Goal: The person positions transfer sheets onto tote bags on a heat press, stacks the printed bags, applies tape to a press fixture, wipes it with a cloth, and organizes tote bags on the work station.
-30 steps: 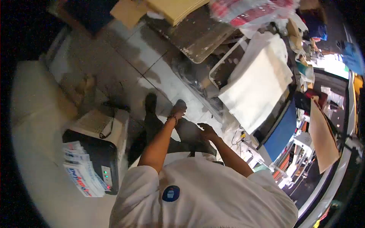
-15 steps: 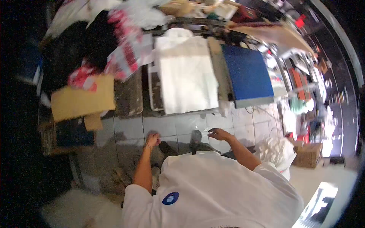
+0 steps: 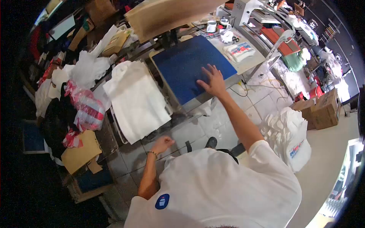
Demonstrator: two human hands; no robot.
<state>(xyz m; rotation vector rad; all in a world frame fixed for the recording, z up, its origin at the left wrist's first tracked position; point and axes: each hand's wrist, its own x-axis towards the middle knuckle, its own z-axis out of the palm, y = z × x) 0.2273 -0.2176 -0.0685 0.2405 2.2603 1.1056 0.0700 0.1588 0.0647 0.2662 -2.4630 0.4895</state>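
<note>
My right hand (image 3: 213, 79) hovers over or rests on the dark blue board (image 3: 182, 62); contact cannot be told. Its fingers are spread and it holds nothing. Low in front of my body, my left hand (image 3: 162, 144) has curled fingers with nothing visible in them, and a bracelet circles that wrist. Nearest to it lies a stack of white cloth (image 3: 137, 100), flat on a stand left of the blue board. Above the board, a brown panel (image 3: 171, 17) is raised at a tilt.
At left are plastic bags with pink stripes (image 3: 91, 110) and a yellow board (image 3: 81, 152). Folded printed white cloth (image 3: 239, 52) and mugs (image 3: 211, 26) sit on the side table. A white stack with print (image 3: 289, 140) and cardboard boxes (image 3: 325, 110) stand at right. Cables (image 3: 247, 89) cross the floor.
My view has turned to the right and the blue board is nearer the middle. My right hand has risen from above the floor to the board. My left hand stays low.
</note>
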